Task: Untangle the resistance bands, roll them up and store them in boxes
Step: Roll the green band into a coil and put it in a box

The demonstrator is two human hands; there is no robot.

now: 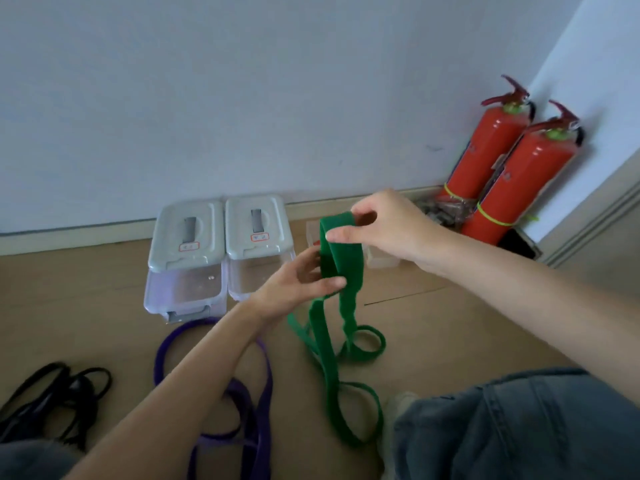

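A green resistance band (341,271) hangs from both hands, its lower loops trailing on the wooden floor. My right hand (388,226) pinches its top fold between thumb and fingers. My left hand (301,282) grips the band just below, thumb across the front. A purple band (256,386) lies looped on the floor under my left forearm. A black band (59,393) sits tangled at the far left. Two clear boxes with grey lids (187,258) (258,244) stand closed against the wall. A third clear box (381,259) is mostly hidden behind my right hand.
Two red fire extinguishers (509,161) lean in the right corner beside a door frame. My knee in jeans (512,424) fills the lower right. The white wall (242,98) runs close behind the boxes.
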